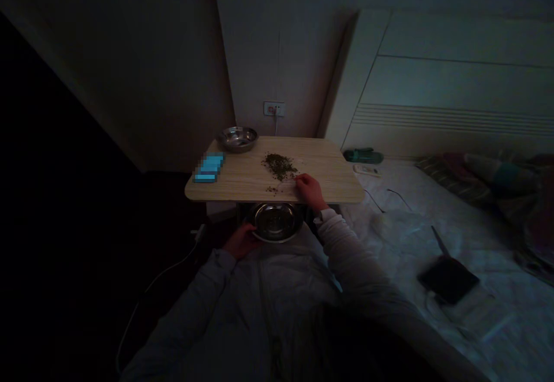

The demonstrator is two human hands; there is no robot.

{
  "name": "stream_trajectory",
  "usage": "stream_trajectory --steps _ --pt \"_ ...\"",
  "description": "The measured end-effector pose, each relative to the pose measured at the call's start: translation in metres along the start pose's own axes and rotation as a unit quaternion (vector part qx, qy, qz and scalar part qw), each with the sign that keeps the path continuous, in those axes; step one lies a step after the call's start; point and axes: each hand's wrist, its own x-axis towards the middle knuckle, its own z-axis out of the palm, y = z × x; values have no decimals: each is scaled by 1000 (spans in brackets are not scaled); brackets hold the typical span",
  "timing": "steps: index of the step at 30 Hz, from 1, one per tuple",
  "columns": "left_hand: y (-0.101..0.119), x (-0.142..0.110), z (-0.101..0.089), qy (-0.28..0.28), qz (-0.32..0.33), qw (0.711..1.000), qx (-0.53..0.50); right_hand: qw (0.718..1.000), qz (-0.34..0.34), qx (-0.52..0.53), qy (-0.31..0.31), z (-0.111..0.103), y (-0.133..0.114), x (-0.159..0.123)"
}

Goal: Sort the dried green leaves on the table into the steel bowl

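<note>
My left hand grips the rim of a shiny steel bowl held over my lap, just below the table's front edge. A few dark specks may lie inside it, but the light is too dim to tell. On the small wooden table lies a loose pile of small dark green bits, with some scattered toward the front edge. My right hand rests on the tabletop at the pile's near right side, fingers pinched together. What sits between those fingertips is too small to make out.
A second steel bowl stands at the table's back left corner, with a lit, pixelated screen in front of it. To the right, the bed holds a green bottle, a pale remote and a dark flat object.
</note>
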Motion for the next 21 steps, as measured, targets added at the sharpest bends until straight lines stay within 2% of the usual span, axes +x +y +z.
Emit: stream_trajectory --steps 21 --pt "-1 5 -4 -3 1 1000 2 998 6 26 -48 0 1 0"
